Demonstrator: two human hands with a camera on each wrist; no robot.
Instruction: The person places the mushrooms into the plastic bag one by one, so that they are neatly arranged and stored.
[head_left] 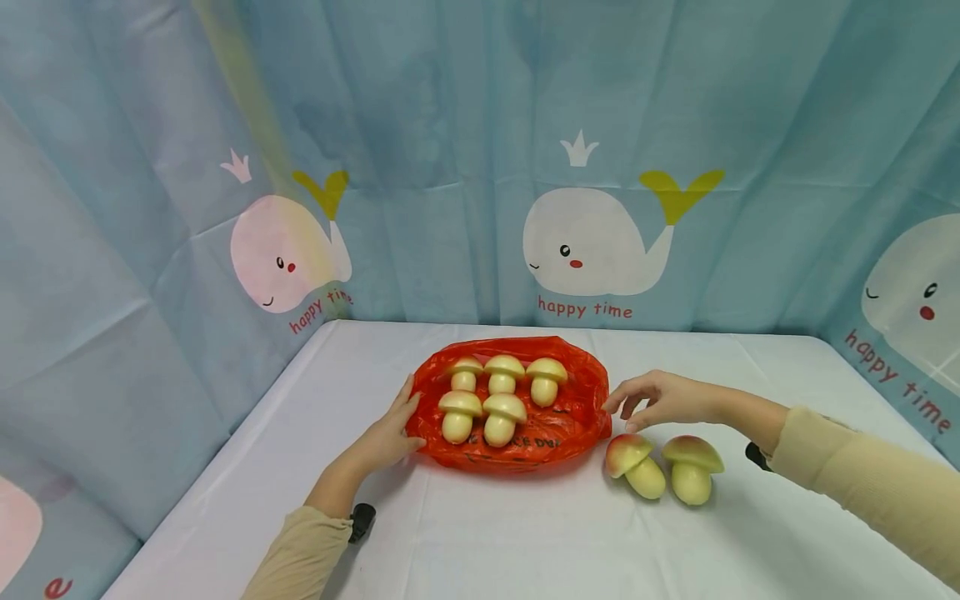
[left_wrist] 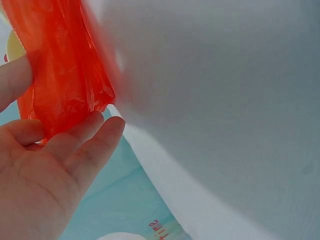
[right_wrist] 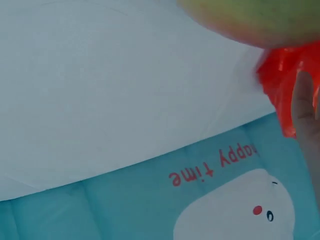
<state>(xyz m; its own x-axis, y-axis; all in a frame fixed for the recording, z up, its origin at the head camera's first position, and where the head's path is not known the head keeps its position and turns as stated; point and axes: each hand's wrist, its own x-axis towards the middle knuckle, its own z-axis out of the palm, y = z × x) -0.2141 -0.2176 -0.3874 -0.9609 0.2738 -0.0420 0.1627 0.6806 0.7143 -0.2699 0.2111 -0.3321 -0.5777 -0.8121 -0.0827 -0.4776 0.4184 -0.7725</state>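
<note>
A red plastic bag (head_left: 555, 462), spread wide with its mouth up, holds several toy mushrooms (head_left: 501, 421) with pale yellow-green caps. My left hand (head_left: 386, 437) rests at the bag's left side; in the left wrist view its fingers (left_wrist: 87, 131) lie against the red plastic, thumb apart from them. At the right rim, my right hand (head_left: 675, 400) hovers with loosely bent fingers and holds nothing; whether its fingertips touch the bag is unclear. Below this hand, two mushrooms lie on the table: one tilted with a reddish cap (head_left: 628, 454), one upright and greener (head_left: 692, 471).
A white cloth (head_left: 480, 533) covers the table. Behind and beside it hangs a light blue curtain (head_left: 442, 242) printed with whales and "happy time". Dark wrist devices (head_left: 362, 522) show at both sleeves.
</note>
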